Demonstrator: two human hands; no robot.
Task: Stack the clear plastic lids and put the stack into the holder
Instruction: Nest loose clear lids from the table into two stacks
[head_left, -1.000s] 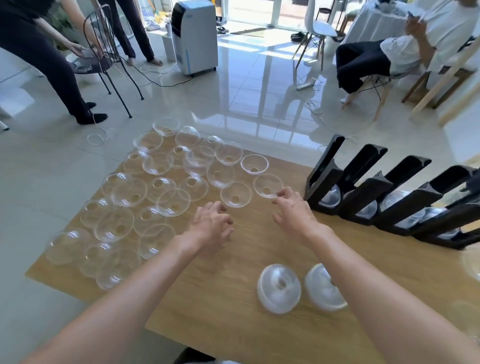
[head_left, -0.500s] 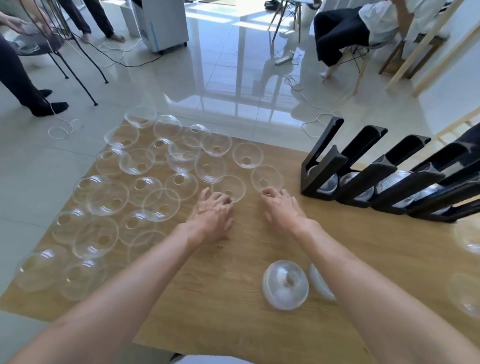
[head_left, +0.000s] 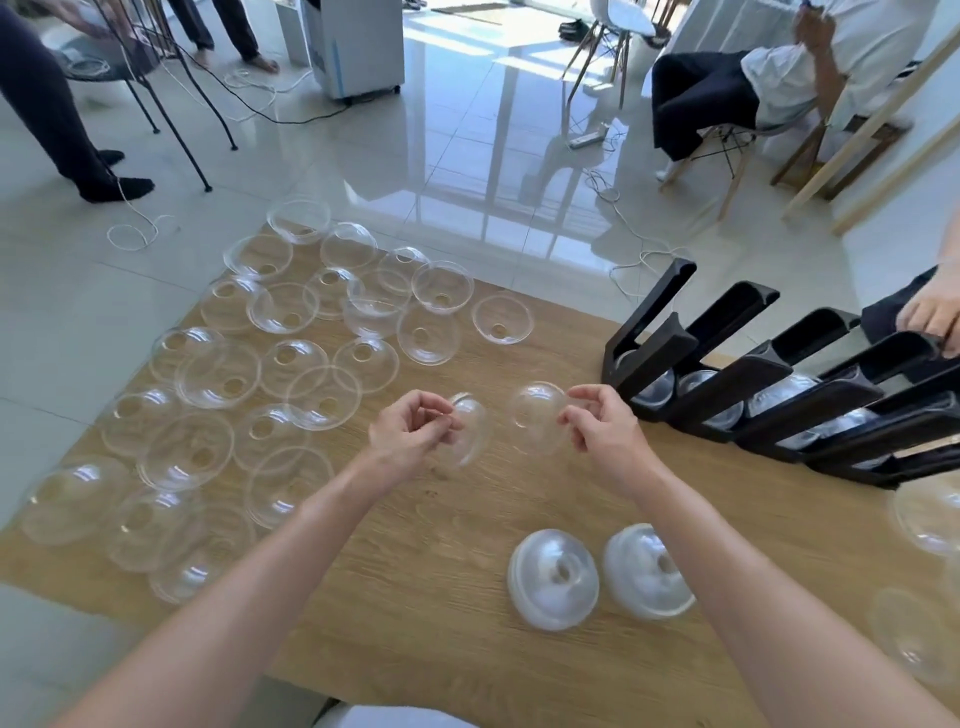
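Note:
My left hand (head_left: 410, 431) pinches one clear dome lid (head_left: 470, 431) by its rim, lifted off the wooden table (head_left: 415, 597). My right hand (head_left: 602, 426) grips a second clear dome lid (head_left: 535, 418) just to the right of the first; the two lids are a little apart. Several loose clear lids (head_left: 291, 358) cover the table's left half. Two stacks of lids (head_left: 553, 584) lie near the front, under my right forearm. The black slotted holder (head_left: 753, 384) stands at the right, with lids in its lower ends.
Another person's hand (head_left: 932, 317) rests on the holder's far right. More clear lids (head_left: 930, 519) sit at the right table edge. Beyond the table are a tiled floor, cables, chairs, a white appliance (head_left: 358, 47) and standing and seated people.
Both hands were resting flat at the lids on the table; each has now picked up one lid and raised it. The camera has tilted slightly.

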